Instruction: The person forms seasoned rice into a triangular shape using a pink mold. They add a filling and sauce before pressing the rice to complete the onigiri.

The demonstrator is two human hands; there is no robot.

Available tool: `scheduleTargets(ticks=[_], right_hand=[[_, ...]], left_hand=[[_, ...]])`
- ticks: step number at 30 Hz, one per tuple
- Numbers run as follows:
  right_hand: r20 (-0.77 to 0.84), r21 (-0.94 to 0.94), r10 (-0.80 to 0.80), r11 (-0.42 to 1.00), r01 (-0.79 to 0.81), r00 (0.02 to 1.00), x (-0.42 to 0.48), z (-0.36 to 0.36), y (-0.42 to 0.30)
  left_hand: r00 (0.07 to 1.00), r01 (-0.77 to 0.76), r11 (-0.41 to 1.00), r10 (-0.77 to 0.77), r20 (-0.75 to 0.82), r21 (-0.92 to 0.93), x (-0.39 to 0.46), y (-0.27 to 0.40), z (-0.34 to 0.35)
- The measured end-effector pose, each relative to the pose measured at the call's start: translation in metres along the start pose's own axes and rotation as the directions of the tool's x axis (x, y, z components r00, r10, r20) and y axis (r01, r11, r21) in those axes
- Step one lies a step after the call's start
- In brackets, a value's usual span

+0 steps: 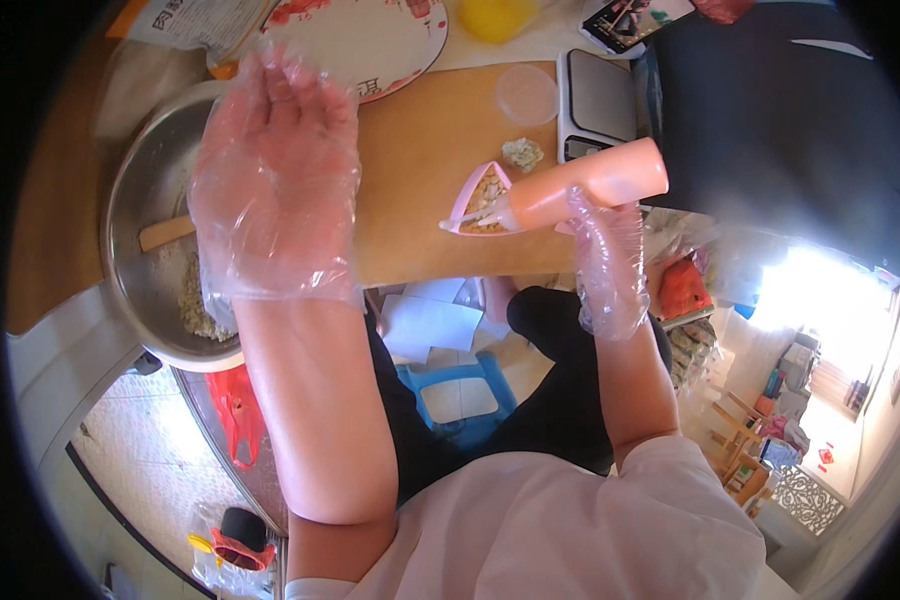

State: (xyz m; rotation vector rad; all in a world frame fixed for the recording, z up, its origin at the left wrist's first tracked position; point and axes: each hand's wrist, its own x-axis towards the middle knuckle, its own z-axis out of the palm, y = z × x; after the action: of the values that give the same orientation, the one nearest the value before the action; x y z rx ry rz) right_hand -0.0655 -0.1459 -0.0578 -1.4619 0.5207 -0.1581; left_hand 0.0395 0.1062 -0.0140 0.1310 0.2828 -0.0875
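Note:
My left hand (pixel 277 180), in a clear plastic glove, is held palm up with the fingers extended and nothing in it, above the rim of a steel bowl (pixel 124 270). In the bowl lie a crumbly pale mixture (pixel 199 307) and a wooden handle (pixel 166 233). My right hand (pixel 607 225), gloved too, grips an orange squeeze bottle (pixel 596 184), tilted with its nozzle low to the left. The nozzle is over or beside a pink triangular mold (pixel 461 199) holding pale pieces. A small clump of the mixture (pixel 523 154) rests just behind the mold.
A kitchen scale (pixel 600 94) stands behind the bottle, beside a round clear lid (pixel 526 94). Farther back are a patterned plate (pixel 360 37), a printed packet (pixel 195 26), a yellow item (pixel 495 16) and a phone (pixel 634 22). A blue stool (pixel 504 386) is below the table.

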Motion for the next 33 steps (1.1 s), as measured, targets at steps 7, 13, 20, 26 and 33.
scheduleTargets(ticks=[7, 13, 20, 26, 33], right_hand=[[-0.023, -0.022, -0.017, 1.0, 0.016, 1.0, 0.001, -0.004, 0.005], [-0.021, 0.004, -0.043, 0.999, 0.043, 0.999, -0.001, 0.003, 0.001], [-0.003, 0.101, -0.017, 0.995, 0.018, 1.0, -0.005, 0.014, -0.007], [0.016, 0.09, -0.048, 0.995, 0.046, 0.999, -0.009, 0.017, -0.008], [0.025, 0.04, -0.077, 0.996, 0.076, 0.997, -0.012, 0.023, -0.009]], left_hand=[[0.997, 0.047, 0.997, -0.044, 0.058, -0.053, 0.001, 0.008, -0.006], [0.998, 0.066, 0.989, -0.062, 0.034, -0.135, -0.001, 0.006, -0.003], [0.996, 0.069, 0.99, -0.062, 0.057, -0.126, -0.001, 0.005, -0.005], [0.997, 0.049, 0.994, -0.043, 0.059, -0.095, -0.001, 0.004, -0.006], [0.999, 0.02, 0.998, -0.018, 0.041, -0.051, -0.001, 0.006, -0.007]])
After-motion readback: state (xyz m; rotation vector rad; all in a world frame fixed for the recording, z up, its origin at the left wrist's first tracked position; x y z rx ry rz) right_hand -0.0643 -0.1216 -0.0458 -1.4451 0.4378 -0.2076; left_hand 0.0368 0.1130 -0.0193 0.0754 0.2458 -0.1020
